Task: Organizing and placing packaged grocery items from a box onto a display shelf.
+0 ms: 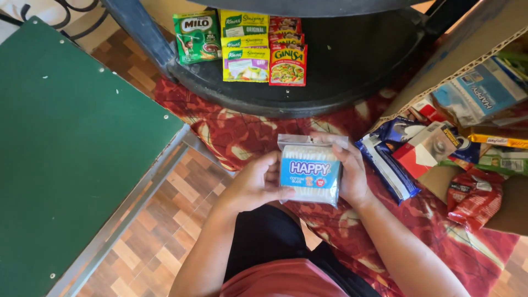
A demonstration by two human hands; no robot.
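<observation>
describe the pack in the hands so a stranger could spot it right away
Start at the red patterned rug in front of the dark round shelf. Above it, mid-picture, the left hand and right hand hold a clear pack of cotton buds between them. Its blue label and white sticks set it apart from the sachets on the shelf.

cardboard box (440, 71) cut by right edge, green board (71, 137) cut left

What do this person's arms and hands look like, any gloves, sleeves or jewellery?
Both hands are bare: no gloves on the left hand or the right hand. The forearms are uncovered, with no sleeves reaching them. No watch, bracelet or ring shows from this view.
</observation>
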